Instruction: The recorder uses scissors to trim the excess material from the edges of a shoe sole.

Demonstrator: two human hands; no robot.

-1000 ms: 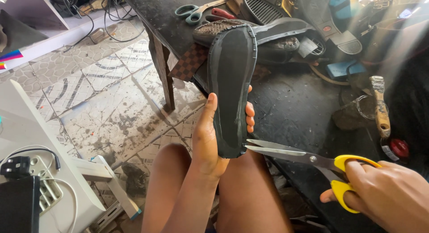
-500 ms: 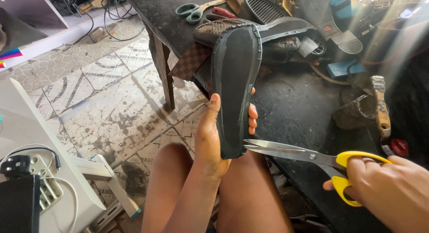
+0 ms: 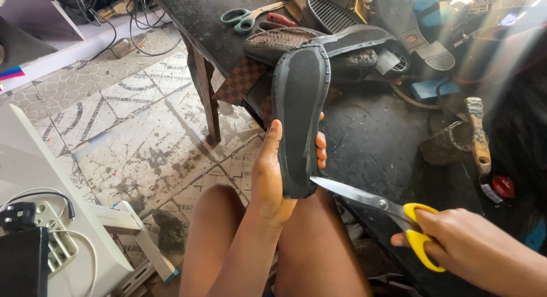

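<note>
Your left hand grips the sole upright; your right hand holds scissors at its heel, dark cluttered bench beyond, stained tiles left.

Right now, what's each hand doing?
Left hand: closed around the dark shoe sole, holding it upright.
Right hand: gripping the yellow-handled scissors, blade tips at the sole's lower edge.

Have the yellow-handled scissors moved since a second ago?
Yes, slightly: the scissors now sit lower under the sole's heel end, judged against the black table.
</note>
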